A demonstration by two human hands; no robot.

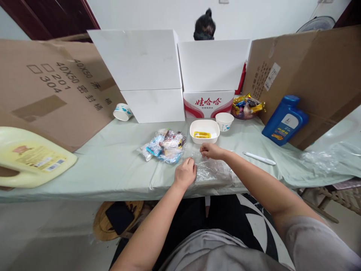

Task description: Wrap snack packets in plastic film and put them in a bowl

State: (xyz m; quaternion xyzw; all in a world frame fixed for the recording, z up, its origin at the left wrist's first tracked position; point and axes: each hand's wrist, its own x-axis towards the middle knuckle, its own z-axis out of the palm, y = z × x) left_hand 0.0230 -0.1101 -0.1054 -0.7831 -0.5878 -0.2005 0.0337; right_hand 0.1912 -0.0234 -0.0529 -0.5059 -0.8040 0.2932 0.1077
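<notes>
A crumpled clear plastic bag [213, 172] lies on the table edge in front of me. My left hand [185, 173] is closed on the bag's left edge. With fingers pinched together, my right hand [212, 151] holds the bag's upper edge, just below a white bowl [204, 140]. Inside that bowl is one yellow-wrapped snack [202, 135]. Left of my hands lies a pile of wrapped snacks [166, 146] in shiny clear and blue packaging. A white paper cup [225, 122] with a blue pattern stands behind the bowl on the right.
White boxes [152, 105] form a wall at the back, with a person's head [204, 27] beyond. Cardboard boxes [53, 90] flank the table. A white utility knife [259, 158], blue bottle [284, 120], candy basket [246, 107], tipped paper cup [122, 112] and yellow jug [36, 158] surround my work area.
</notes>
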